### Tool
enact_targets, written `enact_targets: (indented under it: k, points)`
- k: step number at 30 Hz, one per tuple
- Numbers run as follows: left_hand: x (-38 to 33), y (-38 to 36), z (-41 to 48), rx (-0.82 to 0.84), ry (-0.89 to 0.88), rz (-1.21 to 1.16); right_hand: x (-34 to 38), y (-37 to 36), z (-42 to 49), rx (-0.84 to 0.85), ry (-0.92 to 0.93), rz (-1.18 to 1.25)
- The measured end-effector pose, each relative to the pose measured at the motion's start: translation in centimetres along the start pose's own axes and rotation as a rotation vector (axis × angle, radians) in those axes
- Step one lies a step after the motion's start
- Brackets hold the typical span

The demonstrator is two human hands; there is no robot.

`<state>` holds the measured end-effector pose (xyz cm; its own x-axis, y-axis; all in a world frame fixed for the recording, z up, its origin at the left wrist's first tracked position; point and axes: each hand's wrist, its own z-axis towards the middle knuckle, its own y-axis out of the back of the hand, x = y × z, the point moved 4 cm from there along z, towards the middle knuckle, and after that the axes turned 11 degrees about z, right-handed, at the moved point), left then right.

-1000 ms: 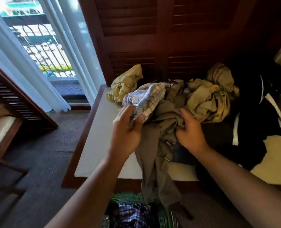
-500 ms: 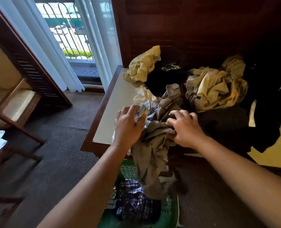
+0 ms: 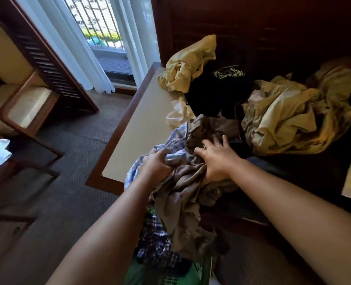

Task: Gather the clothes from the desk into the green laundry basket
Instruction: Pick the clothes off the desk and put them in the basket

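Clothes [image 3: 183, 194] gripped by left hand [image 3: 157, 167], under right hand [image 3: 216, 161], above basket [image 3: 199, 271].

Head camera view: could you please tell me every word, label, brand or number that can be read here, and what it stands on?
No text is legible in this view.
White print on the black garment: too blurred to read.
Pale checked shirt gripped by the left hand, grey-brown garment under the right hand, green laundry basket: no writing visible.
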<state>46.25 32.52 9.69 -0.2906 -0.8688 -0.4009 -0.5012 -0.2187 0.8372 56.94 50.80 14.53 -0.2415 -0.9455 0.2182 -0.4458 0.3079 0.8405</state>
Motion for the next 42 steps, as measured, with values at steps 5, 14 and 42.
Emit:
enact_targets:
  k: [5,14,42]
  points:
    - [0.9,-0.3,-2.4,-0.108,-0.007,0.026,0.9,0.1,-0.8,-0.118,0.13,0.131]
    - [5.5,1.5,-6.2,-0.25,-0.051,-0.066,5.4,-1.2,-4.6,-0.402,0.265,0.308]
    - [10.5,3.2,-7.4,-0.024,-0.319,0.273,8.6,-6.0,-6.2,-0.068,-0.483,0.088]
